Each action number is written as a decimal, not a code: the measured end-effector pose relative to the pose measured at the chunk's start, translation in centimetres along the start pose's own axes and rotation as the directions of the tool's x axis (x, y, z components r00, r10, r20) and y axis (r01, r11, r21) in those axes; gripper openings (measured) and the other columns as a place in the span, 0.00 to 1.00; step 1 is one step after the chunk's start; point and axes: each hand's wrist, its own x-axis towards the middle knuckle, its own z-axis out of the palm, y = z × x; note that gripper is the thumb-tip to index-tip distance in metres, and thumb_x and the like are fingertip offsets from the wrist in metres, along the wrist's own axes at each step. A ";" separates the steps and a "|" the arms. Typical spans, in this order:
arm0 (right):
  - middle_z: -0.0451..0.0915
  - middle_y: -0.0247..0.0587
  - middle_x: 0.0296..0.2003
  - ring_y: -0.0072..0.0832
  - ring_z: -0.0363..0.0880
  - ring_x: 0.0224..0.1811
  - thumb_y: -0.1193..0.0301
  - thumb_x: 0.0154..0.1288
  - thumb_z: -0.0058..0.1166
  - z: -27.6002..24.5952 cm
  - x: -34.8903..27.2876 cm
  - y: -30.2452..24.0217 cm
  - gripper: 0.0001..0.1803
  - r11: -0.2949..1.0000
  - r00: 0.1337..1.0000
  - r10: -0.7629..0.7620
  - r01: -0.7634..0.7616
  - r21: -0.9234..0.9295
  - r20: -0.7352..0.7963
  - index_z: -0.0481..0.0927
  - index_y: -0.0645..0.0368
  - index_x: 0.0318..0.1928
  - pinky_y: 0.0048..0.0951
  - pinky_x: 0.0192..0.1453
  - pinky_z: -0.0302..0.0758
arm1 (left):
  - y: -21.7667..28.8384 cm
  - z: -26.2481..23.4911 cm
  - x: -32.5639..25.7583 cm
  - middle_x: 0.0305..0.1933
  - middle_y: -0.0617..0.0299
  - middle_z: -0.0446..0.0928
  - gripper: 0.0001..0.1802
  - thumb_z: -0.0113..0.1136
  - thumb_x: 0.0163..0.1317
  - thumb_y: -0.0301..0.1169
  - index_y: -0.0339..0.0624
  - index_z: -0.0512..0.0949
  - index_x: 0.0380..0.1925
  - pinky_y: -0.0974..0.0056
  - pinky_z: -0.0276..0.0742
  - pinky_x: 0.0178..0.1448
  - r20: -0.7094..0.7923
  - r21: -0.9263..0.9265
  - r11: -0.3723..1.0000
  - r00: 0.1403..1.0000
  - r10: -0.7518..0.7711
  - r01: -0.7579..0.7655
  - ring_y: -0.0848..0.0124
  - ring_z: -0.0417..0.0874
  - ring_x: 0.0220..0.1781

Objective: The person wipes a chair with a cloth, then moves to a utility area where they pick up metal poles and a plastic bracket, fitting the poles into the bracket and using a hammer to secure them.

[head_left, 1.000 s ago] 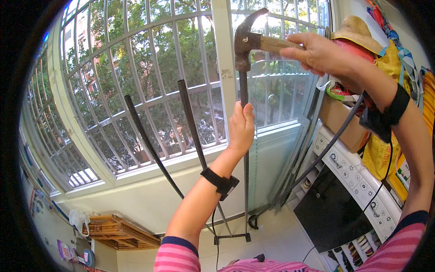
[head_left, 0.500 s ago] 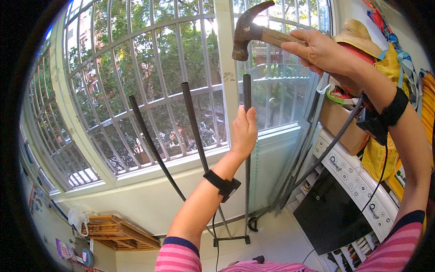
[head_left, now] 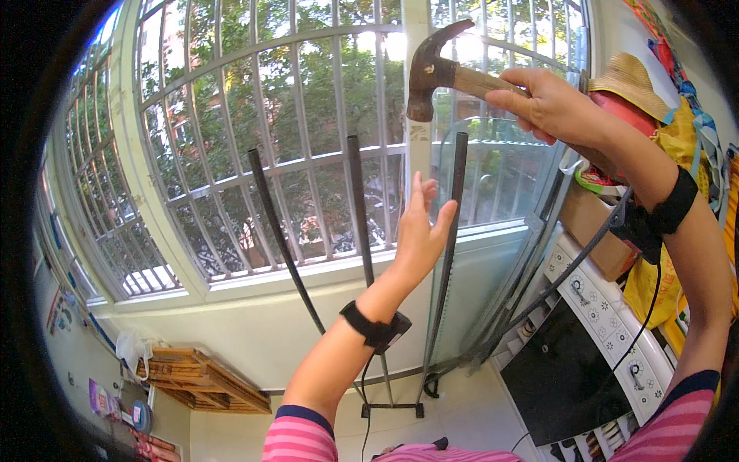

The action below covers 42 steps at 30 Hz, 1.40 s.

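Note:
A claw hammer [head_left: 443,75] with a rusty head and a wooden handle is raised in front of the window, my right hand [head_left: 548,104] wrapped round its handle. Its striking face hangs a little above and left of the top of a dark upright tube [head_left: 454,185]. My left hand [head_left: 423,235] is open beside this tube, fingers stretched upward, thumb close to it. Two more dark tubes stand to the left: a middle tube [head_left: 358,192] and a leaning left tube [head_left: 279,223]. Below them a dark base piece [head_left: 392,410] lies on the floor.
A barred window [head_left: 262,123] spans the back. Glass panels [head_left: 481,292] lean at the right corner beside a white patterned cabinet [head_left: 608,308]. A straw hat [head_left: 627,81] and yellow bags [head_left: 654,269] are at the right. Folded wooden slats [head_left: 204,377] stand at lower left.
My left hand has let go of the right tube and its fingers have opened. That tube now tilts slightly to the right. The hammer stays raised in my right hand; the whole view has shifted.

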 end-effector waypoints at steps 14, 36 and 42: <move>0.66 0.30 0.14 0.16 0.62 0.08 0.58 0.65 0.48 3.4 2.9 -3.6 0.17 0.996 0.996 -0.082 0.081 0.023 0.025 0.72 0.62 0.33 0.19 0.10 0.58 | -2.5 -8.3 0.1 0.20 0.68 0.67 0.18 0.43 0.69 0.42 0.37 0.68 0.47 0.74 0.66 0.25 0.028 -0.065 0.978 0.980 -0.198 0.199 0.80 0.67 0.20; 0.67 0.34 0.14 0.19 0.65 0.09 0.54 0.64 0.50 4.0 3.2 -3.3 0.23 0.995 0.993 -0.098 0.100 -0.021 0.069 0.73 0.64 0.43 0.23 0.11 0.61 | -3.8 -7.3 0.2 0.19 0.70 0.64 0.16 0.42 0.69 0.43 0.41 0.67 0.33 0.75 0.58 0.19 -0.094 0.051 0.993 0.990 -0.104 0.109 0.82 0.63 0.17; 0.66 0.30 0.14 0.15 0.61 0.08 0.57 0.66 0.48 4.4 4.3 -4.2 0.17 0.993 0.991 -0.117 0.117 0.008 0.060 0.72 0.62 0.38 0.18 0.10 0.56 | -3.7 -8.3 0.3 0.23 0.69 0.66 0.16 0.43 0.69 0.42 0.38 0.67 0.36 0.74 0.65 0.25 -0.054 0.063 0.976 0.977 -0.206 0.209 0.80 0.68 0.22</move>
